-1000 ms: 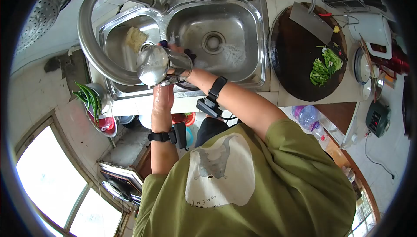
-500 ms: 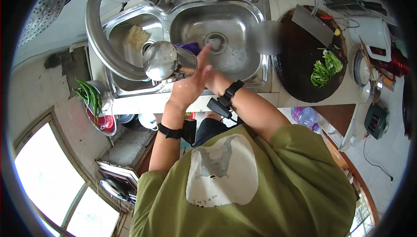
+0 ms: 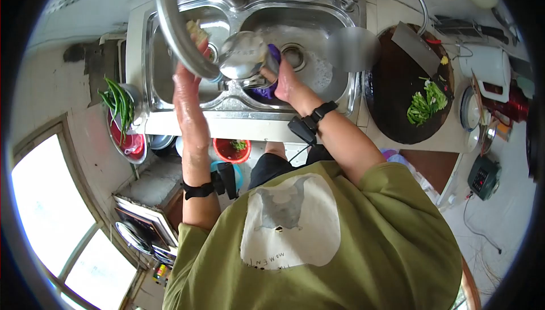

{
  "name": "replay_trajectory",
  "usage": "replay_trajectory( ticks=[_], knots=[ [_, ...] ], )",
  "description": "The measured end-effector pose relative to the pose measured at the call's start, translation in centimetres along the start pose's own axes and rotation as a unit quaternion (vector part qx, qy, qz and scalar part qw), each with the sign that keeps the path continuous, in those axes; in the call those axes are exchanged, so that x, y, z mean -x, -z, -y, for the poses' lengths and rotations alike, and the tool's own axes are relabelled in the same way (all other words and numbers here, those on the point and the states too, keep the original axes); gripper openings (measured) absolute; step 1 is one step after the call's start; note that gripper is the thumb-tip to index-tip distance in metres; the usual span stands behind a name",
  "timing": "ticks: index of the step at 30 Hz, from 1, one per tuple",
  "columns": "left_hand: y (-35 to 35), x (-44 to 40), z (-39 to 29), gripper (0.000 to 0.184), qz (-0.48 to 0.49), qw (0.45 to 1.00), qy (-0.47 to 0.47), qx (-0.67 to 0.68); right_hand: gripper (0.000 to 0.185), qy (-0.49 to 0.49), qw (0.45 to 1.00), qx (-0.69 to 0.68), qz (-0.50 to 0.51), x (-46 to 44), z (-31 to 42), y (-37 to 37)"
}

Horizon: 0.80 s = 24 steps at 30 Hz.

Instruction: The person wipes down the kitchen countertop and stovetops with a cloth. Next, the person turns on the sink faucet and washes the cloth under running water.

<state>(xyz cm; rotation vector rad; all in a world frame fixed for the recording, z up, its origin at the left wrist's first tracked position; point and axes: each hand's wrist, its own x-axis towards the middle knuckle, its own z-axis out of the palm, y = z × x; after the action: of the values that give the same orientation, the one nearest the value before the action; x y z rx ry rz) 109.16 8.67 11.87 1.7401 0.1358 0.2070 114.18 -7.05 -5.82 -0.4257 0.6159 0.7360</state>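
My left hand (image 3: 190, 80) reaches into the left basin, partly behind the curved faucet. Its fingers close on a pale yellow, fibrous loofah sponge (image 3: 196, 30); the faucet pipe hides some of the grip. My right hand (image 3: 288, 83) is at the near left side of the right basin, gripping a bright purple thing (image 3: 274, 53). Most of that purple thing lies hidden behind the shiny steel cylinder (image 3: 244, 54) at the faucet's end, so its kind cannot be made out. The left forearm looks wet.
The steel faucet (image 3: 168, 20) arches over the double sink (image 3: 227, 105). To the right, a round chopping board (image 3: 392, 111) holds a cleaver (image 3: 414, 49) and chopped greens (image 3: 427, 103). Green chillies (image 3: 118, 104) stand at the left. A red bowl (image 3: 233, 154) is below the counter.
My hands, close together before, have parted. The left has moved left and forward onto the loofah sponge. The right has come to grip the purple thing. The view has shifted slightly.
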Motion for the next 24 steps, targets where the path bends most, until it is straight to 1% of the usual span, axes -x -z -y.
replay_trajectory(
  ticks=[1, 2, 3, 4, 5, 6, 7, 8, 9, 12, 13, 14, 15, 17, 18, 19, 20, 21, 22, 23, 24],
  knots=[
    [-0.3, -0.3, -0.3, 0.065, 0.033, 0.998, -0.052, -0.009, 0.048, 0.042, 0.999, 0.023, -0.018, 1.0, 0.1, -1.1],
    [-1.2, -0.1, -0.9, 0.066, 0.065, 0.996, -0.053, 0.004, 0.048, 0.033, 0.999, 0.025, -0.012, 1.9, 0.1, -1.0],
    [-2.2, -0.1, -0.9, 0.064, 0.054, 0.996, -0.066, 0.019, 0.049, 0.025, 0.999, 0.028, -0.006, 2.6, 0.6, -0.8],
    [-3.3, 0.3, -1.7, 0.060, 0.056, 0.996, -0.058, 0.047, 0.051, -0.009, 0.997, 0.012, 0.080, 0.0, 0.7, 2.6],
    [-3.8, 0.3, -1.8, 0.059, 0.065, 0.995, -0.066, 0.044, 0.056, -0.021, 0.988, 0.023, 0.154, 1.5, 1.5, 1.3],
    [-4.4, 0.2, -1.9, 0.061, 0.072, 0.993, -0.080, 0.049, 0.058, 0.001, 0.987, 0.036, 0.155, 1.5, 1.7, 1.4],
    [-4.3, -0.3, -1.1, 0.063, 0.108, 0.987, -0.122, -0.011, 0.060, 0.022, 0.987, 0.048, 0.154, 1.5, 1.6, 1.6],
    [-4.7, -0.9, -1.1, 0.069, 0.151, 0.981, -0.118, 0.012, 0.059, 0.052, 0.983, 0.078, 0.158, 1.8, 1.6, 1.0],
    [-4.8, -1.7, -1.2, 0.075, 0.194, 0.973, -0.117, 0.034, 0.055, 0.019, 0.988, 0.051, 0.148, 1.9, 2.0, 1.2],
    [-3.7, -2.6, 1.1, 0.074, 0.162, 0.977, -0.119, 0.073, 0.054, 0.026, 0.982, 0.117, 0.143, 1.9, 2.4, 0.9],
    [-3.2, -2.3, 1.6, 0.066, 0.091, 0.989, -0.077, 0.088, 0.055, -0.013, 0.988, 0.082, 0.133, 1.6, 2.8, 1.8],
    [-2.3, -2.2, 3.3, 0.064, 0.051, 0.992, -0.024, 0.112, 0.056, -0.052, 0.990, 0.047, 0.122, 1.8, 3.2, 1.5],
    [-1.5, -2.1, 6.0, 0.062, 0.013, 0.990, 0.029, 0.136, 0.059, -0.070, 0.991, 0.049, 0.107, 2.7, 3.8, 1.5],
    [-0.6, -0.9, 13.5, 0.063, 0.024, 0.987, 0.156, -0.017, 0.061, -0.043, 0.987, 0.091, 0.127, 1.9, 3.9, 2.1],
    [-1.4, 0.3, 16.6, 0.065, 0.042, 0.970, 0.231, 0.065, 0.061, -0.050, 0.986, 0.095, 0.128, 1.3, 3.5, 2.2],
    [-2.4, 0.9, 18.3, 0.067, 0.060, 0.940, 0.301, 0.147, 0.060, -0.022, 0.972, 0.226, 0.066, 0.8, 3.0, 2.4],
    [-3.6, 1.3, 17.2, 0.071, 0.027, 0.860, 0.411, 0.300, 0.060, 0.008, 0.936, 0.351, 0.002, 1.0, 2.5, 1.6],
    [-4.4, 1.2, 17.7, 0.071, 0.025, 0.859, 0.413, 0.303, 0.060, 0.036, 0.853, 0.521, 0.006, 1.4, 1.5, 1.1],
    [-5.4, 1.0, 19.1, 0.069, 0.005, 0.770, 0.455, 0.446, 0.062, 0.109, 0.761, 0.639, 0.028, 0.8, -0.1, 1.7],
    [-6.0, 0.7, 19.4, 0.068, -0.014, 0.659, 0.484, 0.576, 0.063, 0.180, 0.646, 0.740, 0.050, 0.8, -1.6, 0.8],
    [-6.5, 1.1, 19.6, 0.062, 0.024, 0.636, 0.471, 0.611, 0.066, 0.218, 0.535, 0.816, 0.006, 1.3, -2.4, 0.1]
  ],
)
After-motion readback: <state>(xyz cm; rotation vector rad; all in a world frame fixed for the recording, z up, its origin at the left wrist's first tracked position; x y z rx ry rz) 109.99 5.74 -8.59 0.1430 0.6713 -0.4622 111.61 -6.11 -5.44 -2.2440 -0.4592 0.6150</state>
